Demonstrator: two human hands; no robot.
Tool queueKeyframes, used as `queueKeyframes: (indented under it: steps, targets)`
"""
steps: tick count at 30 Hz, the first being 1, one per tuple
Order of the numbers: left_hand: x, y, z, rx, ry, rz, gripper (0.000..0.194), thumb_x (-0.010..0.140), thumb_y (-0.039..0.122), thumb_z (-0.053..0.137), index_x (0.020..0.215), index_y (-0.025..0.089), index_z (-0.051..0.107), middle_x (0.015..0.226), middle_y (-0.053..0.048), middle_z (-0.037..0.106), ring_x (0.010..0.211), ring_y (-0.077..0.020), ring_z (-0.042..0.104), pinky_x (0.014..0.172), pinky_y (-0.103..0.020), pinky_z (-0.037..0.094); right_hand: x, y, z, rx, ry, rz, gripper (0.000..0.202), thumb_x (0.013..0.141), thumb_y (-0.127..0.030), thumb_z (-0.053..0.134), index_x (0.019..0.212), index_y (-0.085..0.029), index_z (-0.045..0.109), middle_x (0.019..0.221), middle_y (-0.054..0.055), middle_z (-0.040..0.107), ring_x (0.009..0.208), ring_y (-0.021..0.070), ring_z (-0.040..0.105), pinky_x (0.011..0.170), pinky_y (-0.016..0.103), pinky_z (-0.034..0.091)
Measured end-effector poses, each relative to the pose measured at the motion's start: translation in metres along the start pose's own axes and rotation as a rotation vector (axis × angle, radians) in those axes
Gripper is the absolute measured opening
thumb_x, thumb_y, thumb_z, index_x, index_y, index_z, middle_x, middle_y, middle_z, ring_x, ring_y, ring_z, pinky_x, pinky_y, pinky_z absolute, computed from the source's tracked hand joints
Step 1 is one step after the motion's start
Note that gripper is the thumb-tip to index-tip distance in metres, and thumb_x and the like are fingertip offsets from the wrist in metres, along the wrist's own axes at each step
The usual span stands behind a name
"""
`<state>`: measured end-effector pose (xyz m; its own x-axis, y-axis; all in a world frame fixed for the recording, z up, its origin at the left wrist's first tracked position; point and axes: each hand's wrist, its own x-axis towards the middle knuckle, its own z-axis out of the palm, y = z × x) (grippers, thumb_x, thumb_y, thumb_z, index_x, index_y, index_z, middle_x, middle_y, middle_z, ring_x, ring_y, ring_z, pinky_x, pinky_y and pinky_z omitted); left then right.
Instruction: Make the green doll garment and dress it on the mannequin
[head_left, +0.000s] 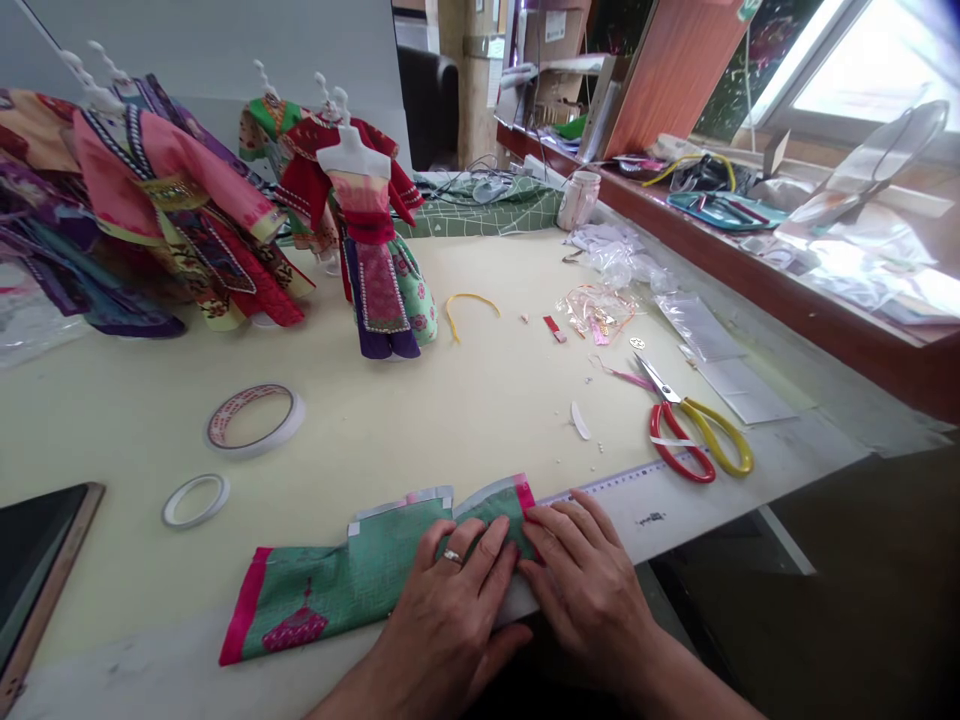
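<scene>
A small green cloth garment (337, 575) with pink cuffs and white tape strips along its upper edge lies flat at the table's front edge. My left hand (457, 600), with a ring on one finger, presses its bent fingertips onto the right part of the cloth. Just right of it, my right hand (585, 580) has its fingers close together at the pink cuff; whether they pinch the cloth is hard to tell. Both thumbs point toward each other near the edge. A ruler (615, 482) lies behind my right hand.
Scissors (679, 415) with red and yellow handles lie right. Two tape rolls (296, 420) (196, 501) and a phone (45, 560) are left. Dressed doll forms (375, 250) stand at the back left. Plastic bags (622, 255), beads and a yellow cord (472, 296) lie farther back.
</scene>
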<state>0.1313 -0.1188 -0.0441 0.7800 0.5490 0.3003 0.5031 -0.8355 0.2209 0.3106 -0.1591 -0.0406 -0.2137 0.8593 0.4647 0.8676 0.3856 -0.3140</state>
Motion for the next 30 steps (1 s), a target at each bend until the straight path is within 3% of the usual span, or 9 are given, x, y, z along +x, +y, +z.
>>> queueKeyframes:
  steps: [7,14,18,24,30]
  targets:
    - [0.003,0.002,-0.003,-0.009,-0.056,-0.001,0.047,0.086,0.045,0.048,0.122,0.016,0.053,0.131,-0.010,0.052,0.112,-0.0278,0.047,0.097,-0.046,0.031,0.010,0.007,0.000,-0.033,-0.021,0.072,0.023,0.085,-0.016,0.047,0.101,-0.018,0.062,0.090,0.007,0.059,0.084,0.0199,0.052,0.092,0.047,0.039]
    - [0.004,0.002,-0.001,-0.007,-0.057,-0.003,0.043,0.085,0.042,0.049,0.119,0.016,0.055,0.129,-0.012,0.052,0.111,-0.0283,0.048,0.097,-0.047,0.032,0.013,0.009,0.003,-0.101,-0.034,0.122,0.020,0.086,-0.018,0.045,0.092,-0.017,0.064,0.078,0.007,0.053,0.077,0.0194,0.048,0.077,0.038,0.042]
    - [0.004,0.001,0.001,-0.016,-0.027,-0.001,0.042,0.085,0.042,0.049,0.117,0.015,0.057,0.128,-0.012,0.053,0.110,-0.0292,0.048,0.096,-0.047,0.033,0.012,0.011,0.001,-0.096,-0.036,0.152,0.019,0.086,-0.019,0.046,0.092,-0.017,0.064,0.081,0.007,0.054,0.077,0.0193,0.047,0.075,0.038,0.041]
    - [0.005,0.002,0.000,-0.026,-0.023,0.000,0.043,0.085,0.042,0.050,0.118,0.015,0.055,0.126,-0.011,0.055,0.108,-0.0283,0.049,0.095,-0.047,0.033,0.011,0.012,0.003,-0.094,-0.042,0.084,0.023,0.086,-0.019,0.047,0.101,-0.018,0.063,0.090,0.008,0.055,0.084,0.0199,0.049,0.080,0.039,0.042]
    - [0.020,-0.007,-0.016,-0.045,0.162,-0.097,0.020,0.088,0.024,0.048,0.099,0.016,0.061,0.099,-0.006,0.067,0.090,-0.0206,0.056,0.086,-0.040,0.037,0.009,0.012,0.006,-0.088,-0.012,0.110,0.022,0.085,-0.020,0.047,0.101,-0.017,0.062,0.090,0.009,0.056,0.082,0.0204,0.050,0.078,0.039,0.043]
